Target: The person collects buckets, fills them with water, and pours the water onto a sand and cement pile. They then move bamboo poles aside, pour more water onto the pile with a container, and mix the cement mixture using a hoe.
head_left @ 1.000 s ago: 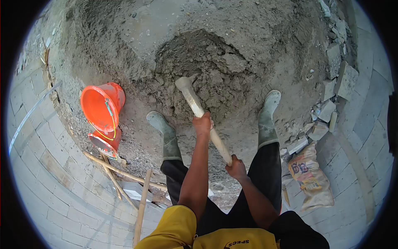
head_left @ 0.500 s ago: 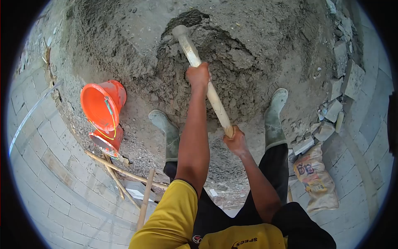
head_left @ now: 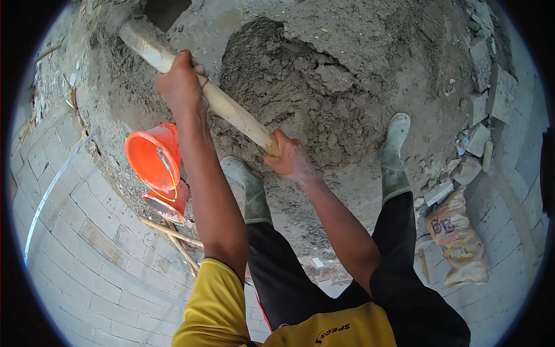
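Observation:
My left hand (head_left: 182,84) is wrapped round the upper part of a thick wooden handle (head_left: 237,115). Near the handle's lower end, my right hand (head_left: 287,156) grips it too. The handle slants from the upper left down to the middle, and a dark metal blade (head_left: 166,11) shows at its far end by the top edge. Wet grey mortar (head_left: 289,87) lies heaped in front of me, with a hollow dug into it, to the right of the handle.
Two orange buckets (head_left: 151,161) stand at the left, one behind the other. Wooden poles (head_left: 173,232) lie below them. Broken blocks (head_left: 502,93) line the right side, near a printed sack (head_left: 457,240). My boots (head_left: 396,153) stand apart on the ground.
Both hands have swung the handle up and to the left, away from the hollow in the mortar. The metal blade has come into clearer view near the top edge.

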The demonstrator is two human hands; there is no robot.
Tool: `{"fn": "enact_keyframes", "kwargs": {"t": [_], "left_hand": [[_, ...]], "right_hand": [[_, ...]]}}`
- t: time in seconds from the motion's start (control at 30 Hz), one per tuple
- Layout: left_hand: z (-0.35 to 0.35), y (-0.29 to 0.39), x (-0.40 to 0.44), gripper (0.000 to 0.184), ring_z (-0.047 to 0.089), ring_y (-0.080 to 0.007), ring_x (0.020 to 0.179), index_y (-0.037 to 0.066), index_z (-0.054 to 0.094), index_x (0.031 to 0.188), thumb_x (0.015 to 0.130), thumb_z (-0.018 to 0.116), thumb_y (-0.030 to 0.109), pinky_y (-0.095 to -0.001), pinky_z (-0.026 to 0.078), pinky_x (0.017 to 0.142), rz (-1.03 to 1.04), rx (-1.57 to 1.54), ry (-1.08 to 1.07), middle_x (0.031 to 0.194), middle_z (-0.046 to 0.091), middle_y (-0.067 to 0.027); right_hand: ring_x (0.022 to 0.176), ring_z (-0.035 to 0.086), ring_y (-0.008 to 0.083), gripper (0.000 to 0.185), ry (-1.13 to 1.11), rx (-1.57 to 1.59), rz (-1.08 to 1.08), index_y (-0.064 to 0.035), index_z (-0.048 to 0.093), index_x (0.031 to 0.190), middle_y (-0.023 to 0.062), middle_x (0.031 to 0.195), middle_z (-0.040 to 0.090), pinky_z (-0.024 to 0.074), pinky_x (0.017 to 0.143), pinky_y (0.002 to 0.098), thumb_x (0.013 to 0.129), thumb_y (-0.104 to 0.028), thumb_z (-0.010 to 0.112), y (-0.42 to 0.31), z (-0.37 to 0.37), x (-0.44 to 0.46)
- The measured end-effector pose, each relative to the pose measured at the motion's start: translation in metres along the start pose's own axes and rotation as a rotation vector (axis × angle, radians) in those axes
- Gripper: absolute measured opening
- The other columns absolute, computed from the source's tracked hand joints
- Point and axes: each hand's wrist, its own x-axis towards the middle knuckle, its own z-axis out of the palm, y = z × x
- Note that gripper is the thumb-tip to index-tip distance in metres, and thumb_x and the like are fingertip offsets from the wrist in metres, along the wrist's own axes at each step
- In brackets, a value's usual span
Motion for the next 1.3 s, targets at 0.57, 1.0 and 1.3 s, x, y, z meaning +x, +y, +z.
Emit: {"fn": "enact_keyframes", "kwargs": {"t": [0.57,1.0,1.3], "left_hand": [[-0.003,-0.004,-0.188,0.018,0.050,-0.0135,0.047,-0.005,0.051,0.097,0.085,0.063,0.001,-0.0287,0.042,0.045,-0.021,-0.270,-0.190,0.063,0.054,-0.0066],[0.031,-0.160,-0.179,0.015,0.057,-0.0158,0.050,-0.002,0.058,0.079,0.081,0.061,0.013,-0.0303,0.045,0.048,-0.553,0.255,-0.329,0.062,0.058,-0.0070],[0.035,0.046,-0.147,0.010,0.051,-0.0138,0.045,-0.002,0.054,0.082,0.084,0.062,0.003,-0.0270,0.041,0.043,0.117,-0.216,-0.149,0.060,0.054,-0.0062]], "right_hand": [[0.084,0.069,0.0368,0.037,0.187,0.071,0.018,-0.0020,0.055,0.105,0.0210,0.085,0.068,0.0538,0.068,0.0413,0.076,-0.012,0.074,0.077,-0.035,-0.110],[0.072,0.067,0.0306,0.028,0.169,0.079,0.434,0.0021,0.056,0.098,0.0192,0.077,0.064,0.0519,0.066,0.0399,0.075,-0.009,0.066,0.111,0.010,-0.224],[0.083,0.067,0.0402,0.035,0.272,0.063,-0.007,-0.0042,0.056,0.104,0.0215,0.085,0.066,0.0528,0.068,0.0453,0.075,-0.014,0.073,0.016,-0.056,-0.055]]}}
